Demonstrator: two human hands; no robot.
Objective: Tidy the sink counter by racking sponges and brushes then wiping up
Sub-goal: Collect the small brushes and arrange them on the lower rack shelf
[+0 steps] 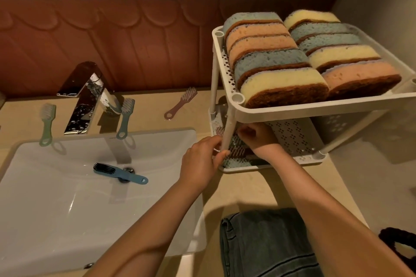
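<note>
A white two-tier rack (315, 108) stands on the counter at the right. Its top tray holds two rows of several sponges (270, 60), blue, orange and yellow with brown scrub sides. My left hand (200, 159) is by the rack's front left leg, fingers curled near it. My right hand (258, 137) reaches under the top tray onto the lower shelf, among brushes (236, 153) lying there; what it grips is hidden. A blue brush (119, 173) lies in the sink over the drain. On the counter lie a green brush (47, 123), a grey-blue brush (125, 117) and a pink brush (180, 102).
The white sink basin (67, 198) fills the lower left. A chrome faucet (85, 96) rises behind it, between two brushes. A folded dark grey cloth (265, 243) lies on the counter in front of the rack. A dark object (398, 243) sits at the right edge.
</note>
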